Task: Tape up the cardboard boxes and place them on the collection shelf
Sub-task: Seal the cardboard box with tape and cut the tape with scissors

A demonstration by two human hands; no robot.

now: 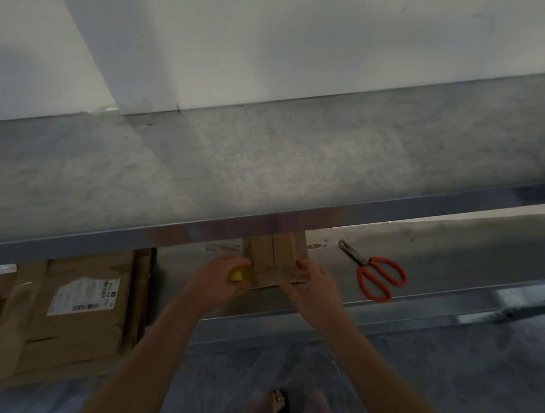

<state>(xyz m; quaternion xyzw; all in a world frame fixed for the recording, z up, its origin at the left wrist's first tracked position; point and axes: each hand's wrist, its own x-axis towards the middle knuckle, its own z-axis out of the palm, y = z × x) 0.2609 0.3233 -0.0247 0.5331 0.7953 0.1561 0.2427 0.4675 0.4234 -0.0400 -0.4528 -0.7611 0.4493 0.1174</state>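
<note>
Now: box between both grips on the lower shelf

Down on the lower shelf (pixel 450 256), a small box (pixel 274 260) sits near the front edge, its far end hidden under the lip of the upper shelf (pixel 260 161). A seam runs from near to far along its top. The left grip (pixel 217 282) is clenched round a yellow tape roll (pixel 237 274), pressed against the box's left side. The right grip (pixel 311 287) clasps the box's near right corner, fingers on the right side. Well to the right, apart from the box, lie orange-handled scissors (pixel 374 271), blades pointing far and left. On the left, flat cardboard (pixel 77 328) with a white label (pixel 83 295) lies on the same shelf. Behind the upper shelf is a pale wall (pixel 315 31); the floor (pixel 444 372) is grey.
</note>
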